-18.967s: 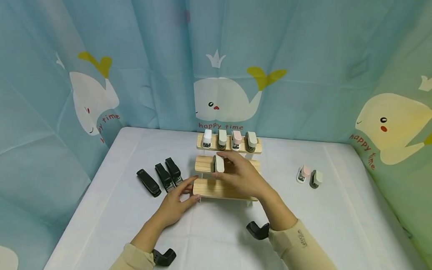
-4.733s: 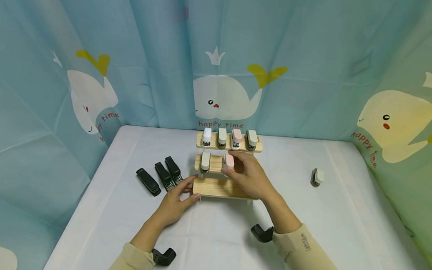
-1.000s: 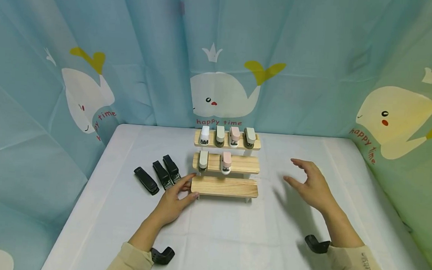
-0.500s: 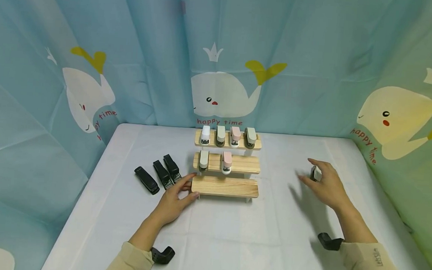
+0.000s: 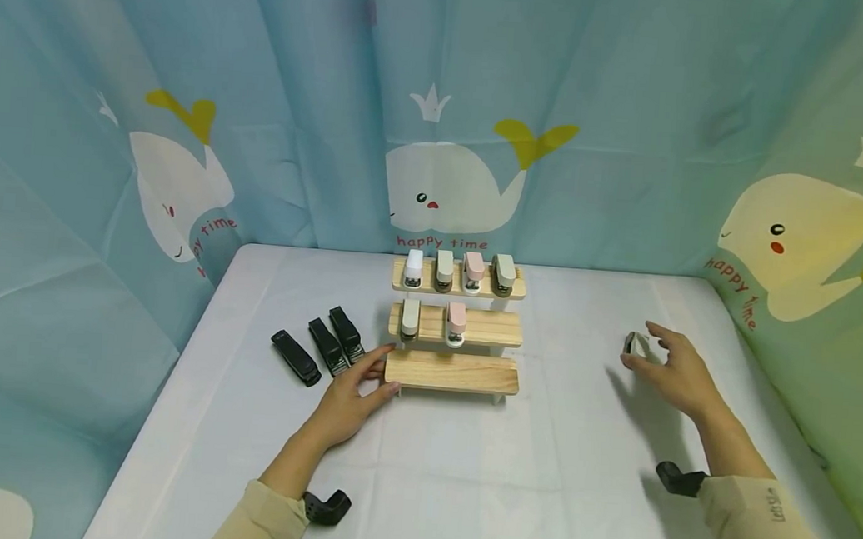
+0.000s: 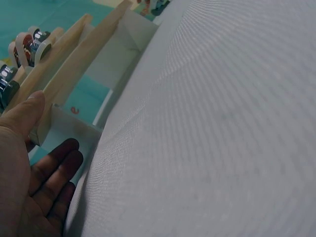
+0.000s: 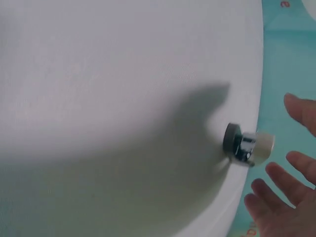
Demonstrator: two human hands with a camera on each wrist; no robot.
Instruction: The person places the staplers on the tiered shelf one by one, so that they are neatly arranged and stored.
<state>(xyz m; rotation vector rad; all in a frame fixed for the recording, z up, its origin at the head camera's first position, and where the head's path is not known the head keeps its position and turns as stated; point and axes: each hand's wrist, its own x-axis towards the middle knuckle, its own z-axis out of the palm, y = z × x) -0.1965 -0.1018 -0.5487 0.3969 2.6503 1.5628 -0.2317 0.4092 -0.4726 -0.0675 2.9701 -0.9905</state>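
Observation:
My left hand point(image 5: 345, 404) holds the left end of the lowest shelf on a three-tier wooden stand point(image 5: 454, 372). In the left wrist view its thumb lies on the shelf end; the index finger is mostly hidden behind it, and the other fingers hang relaxed below. My right hand point(image 5: 679, 377) hovers with spread fingers around a mini stapler point(image 7: 249, 145) with a pale top and dark base. The right wrist view shows a gap between fingers and stapler. On the top shelf sit several mini staplers point(image 5: 473, 272); the middle one bears a pale stapler point(image 5: 410, 320) and a pink stapler point(image 5: 456, 325).
Several black staplers point(image 5: 296, 358) lie on the white-covered table point(image 5: 462, 480), left of the stand and near my left hand. A blue whale-print curtain point(image 5: 321, 128) hangs behind and around the table.
The pink stapler, earlier in my right hand, now stands on the middle shelf, released. My right hand has moved right to the lone pale stapler. The left hand stays at the stand.

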